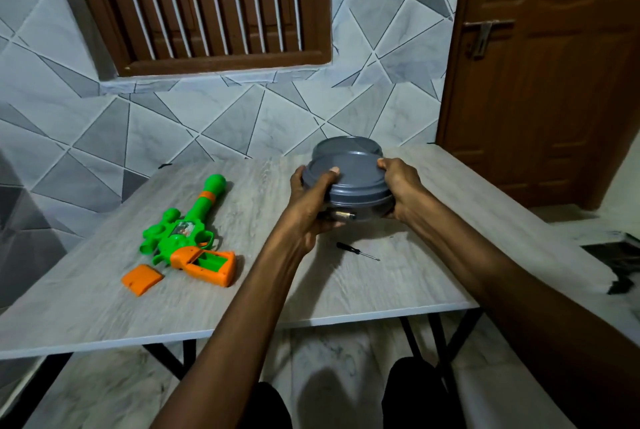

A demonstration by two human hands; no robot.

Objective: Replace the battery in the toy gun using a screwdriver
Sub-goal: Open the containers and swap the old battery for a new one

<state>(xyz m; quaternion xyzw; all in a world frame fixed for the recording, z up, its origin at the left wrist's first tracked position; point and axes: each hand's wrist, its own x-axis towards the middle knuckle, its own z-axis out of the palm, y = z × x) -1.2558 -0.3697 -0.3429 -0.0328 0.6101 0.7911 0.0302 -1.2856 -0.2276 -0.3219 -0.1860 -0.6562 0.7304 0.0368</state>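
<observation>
A green and orange toy gun [188, 233] lies on the left of the table with its handle compartment uncovered. Its orange battery cover [142, 279] rests loose beside the handle. A small black-handled screwdriver [356, 251] lies on the table below my hands. Both hands hold a grey lidded container [356, 188] lifted just above the table. My left hand [313, 200] grips its left side, thumb on the lid, and also pinches a small battery [343, 215] against the container's underside. My right hand [400, 186] grips its right side.
A second grey container [346, 146] stands right behind the held one. The grey wood-grain table [242, 307] has a near edge above my knees. A tiled wall runs along the back. A brown door [554, 82] is at the right.
</observation>
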